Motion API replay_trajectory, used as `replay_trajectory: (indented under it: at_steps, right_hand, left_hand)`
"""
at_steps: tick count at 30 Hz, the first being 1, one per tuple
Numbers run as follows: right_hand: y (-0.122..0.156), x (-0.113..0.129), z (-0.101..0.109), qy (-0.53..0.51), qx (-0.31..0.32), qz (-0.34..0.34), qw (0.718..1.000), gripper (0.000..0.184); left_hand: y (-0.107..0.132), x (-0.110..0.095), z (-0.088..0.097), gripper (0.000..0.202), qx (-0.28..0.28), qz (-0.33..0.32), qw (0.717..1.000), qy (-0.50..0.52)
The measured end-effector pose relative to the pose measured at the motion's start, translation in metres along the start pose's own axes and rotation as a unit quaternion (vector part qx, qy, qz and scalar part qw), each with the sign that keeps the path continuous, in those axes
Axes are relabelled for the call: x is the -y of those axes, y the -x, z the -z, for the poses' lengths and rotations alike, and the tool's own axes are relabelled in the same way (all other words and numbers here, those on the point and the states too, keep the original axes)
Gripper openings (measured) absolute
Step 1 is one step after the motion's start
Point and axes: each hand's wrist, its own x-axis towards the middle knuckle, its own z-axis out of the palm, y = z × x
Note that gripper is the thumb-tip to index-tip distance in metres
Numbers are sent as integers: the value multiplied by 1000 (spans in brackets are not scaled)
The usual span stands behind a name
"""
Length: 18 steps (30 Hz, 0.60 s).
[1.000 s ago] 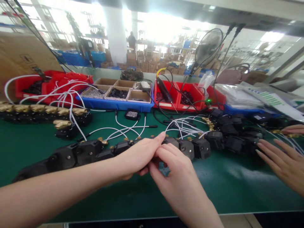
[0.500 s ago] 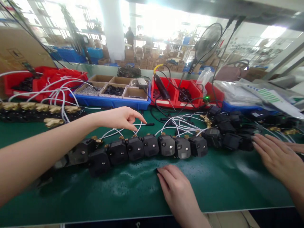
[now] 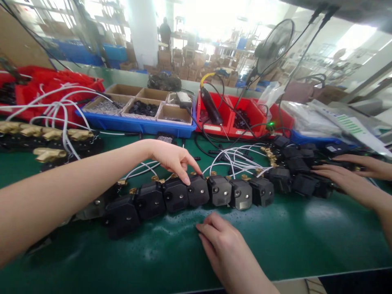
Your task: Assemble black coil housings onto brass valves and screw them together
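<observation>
My left hand (image 3: pixel 174 159) reaches over a row of black box-shaped units with small brass fittings behind them. Its index finger and thumb are apart at the top of one black unit (image 3: pixel 199 196), apparently touching it; no firm grip shows. On the green mat (image 3: pixel 171 261), in front of the row, my right hand (image 3: pixel 222 241) rests with its fingers curled and the tips together. What those tips hold, if anything, is hidden. White cables (image 3: pixel 235 157) loop behind the units.
Another person's hands (image 3: pixel 352 181) are at black units on the right. Behind the row stand a blue tray (image 3: pixel 134 123) of small parts, red bins (image 3: pixel 245 131) and a yellow-and-black electric screwdriver (image 3: pixel 210 104). Brass-fitted assemblies (image 3: pixel 52 132) lie at the left.
My left hand has moved right and down, from above the cables to the top of a black unit. The small black piece at my right fingertips no longer shows. The view has shifted slightly.
</observation>
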Motion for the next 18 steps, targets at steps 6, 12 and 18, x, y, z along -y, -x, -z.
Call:
replay_trajectory:
  at_steps: [6, 12, 18]
  right_hand:
    - [3, -4, -14, 1, -84, 8, 996, 24]
    - [7, -5, -2, -49, -73, -2, 996, 21]
    - [-2, -4, -2, -48, -40, -30, 998, 21]
  left_hand:
    - [-13, 3, -5, 86, 27, 21, 999, 11]
    - [-15, 7, -8, 82, 3, -10, 1000, -18]
    - [-14, 5, -10, 78, -13, -18, 1000, -19]
